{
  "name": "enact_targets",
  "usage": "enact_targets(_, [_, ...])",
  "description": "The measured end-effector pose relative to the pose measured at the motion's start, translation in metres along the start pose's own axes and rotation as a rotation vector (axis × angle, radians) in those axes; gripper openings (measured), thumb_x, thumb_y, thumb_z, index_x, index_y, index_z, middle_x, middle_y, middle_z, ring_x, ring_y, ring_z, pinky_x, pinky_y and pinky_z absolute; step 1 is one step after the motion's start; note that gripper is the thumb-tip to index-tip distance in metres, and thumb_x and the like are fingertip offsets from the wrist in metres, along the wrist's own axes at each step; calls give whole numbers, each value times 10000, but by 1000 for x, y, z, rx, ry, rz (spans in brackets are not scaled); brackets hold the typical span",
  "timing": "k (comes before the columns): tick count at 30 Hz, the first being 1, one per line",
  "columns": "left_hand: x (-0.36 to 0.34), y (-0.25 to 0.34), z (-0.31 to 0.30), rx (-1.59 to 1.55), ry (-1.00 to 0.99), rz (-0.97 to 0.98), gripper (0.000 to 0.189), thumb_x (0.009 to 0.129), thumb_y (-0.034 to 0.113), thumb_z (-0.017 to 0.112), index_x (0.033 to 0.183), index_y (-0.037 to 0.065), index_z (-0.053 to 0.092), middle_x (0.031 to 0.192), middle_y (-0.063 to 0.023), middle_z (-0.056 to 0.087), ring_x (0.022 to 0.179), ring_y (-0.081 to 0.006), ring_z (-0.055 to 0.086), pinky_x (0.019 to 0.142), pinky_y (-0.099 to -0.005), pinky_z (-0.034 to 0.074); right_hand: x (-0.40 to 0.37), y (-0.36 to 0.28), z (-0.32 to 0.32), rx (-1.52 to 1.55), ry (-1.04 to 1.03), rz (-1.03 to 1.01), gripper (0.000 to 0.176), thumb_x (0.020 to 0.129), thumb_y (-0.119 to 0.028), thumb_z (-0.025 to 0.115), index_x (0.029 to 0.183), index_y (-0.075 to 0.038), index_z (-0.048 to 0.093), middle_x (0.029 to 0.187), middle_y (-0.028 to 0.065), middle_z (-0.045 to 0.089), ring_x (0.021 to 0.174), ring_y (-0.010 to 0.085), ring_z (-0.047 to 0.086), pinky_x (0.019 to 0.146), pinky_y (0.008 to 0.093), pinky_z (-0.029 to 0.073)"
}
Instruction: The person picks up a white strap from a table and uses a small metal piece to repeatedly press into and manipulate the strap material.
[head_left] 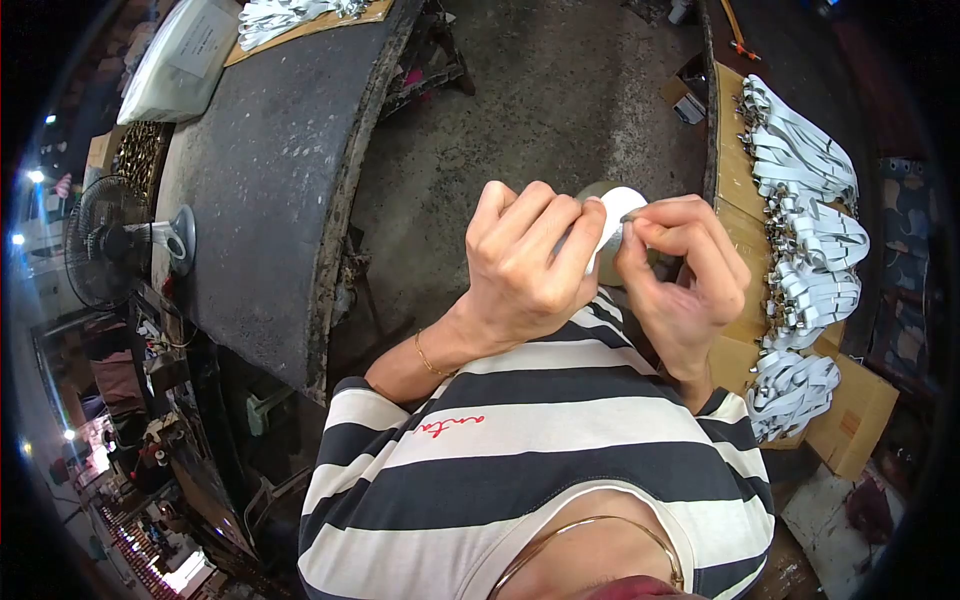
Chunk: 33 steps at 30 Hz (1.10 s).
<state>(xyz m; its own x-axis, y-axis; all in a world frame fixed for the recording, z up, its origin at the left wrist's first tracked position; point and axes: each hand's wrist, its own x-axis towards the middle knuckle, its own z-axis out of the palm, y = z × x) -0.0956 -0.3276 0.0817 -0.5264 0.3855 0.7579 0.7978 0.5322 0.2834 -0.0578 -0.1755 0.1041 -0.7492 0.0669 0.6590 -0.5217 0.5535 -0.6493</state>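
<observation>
In front of my chest, both hands are raised close together in the head view. My left hand (530, 250) is closed, its fingers curled around a smooth white rounded piece (622, 205) whose kind I cannot make out. My right hand (692, 262) pinches a small dark grey bit (629, 217) between thumb and fingertips, right at the edge of the white piece. What the bit is stays too small to tell. Behind the hands, a dull round shape shows in part, mostly covered by the fingers.
On the left, a dark worktable (270, 170) carries a white wrapped package (185, 60) and a fan (115, 243). Along the right, bundles of pale straps with metal clips (805, 150) lie on cardboard (735, 210). A cardboard box flap (850, 415) sticks out at lower right.
</observation>
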Motion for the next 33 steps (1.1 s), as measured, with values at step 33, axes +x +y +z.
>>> enact_targets(33, [-25,-23,-37,34,-24,-44,271,586,33,715,853,1,682,680,-49,612,587,-202,550,537,-338,310,-8,-27,47,25,-63,-171,243,586,156,711,758,34,591,769,126,633,656,258,628,569,316,504])
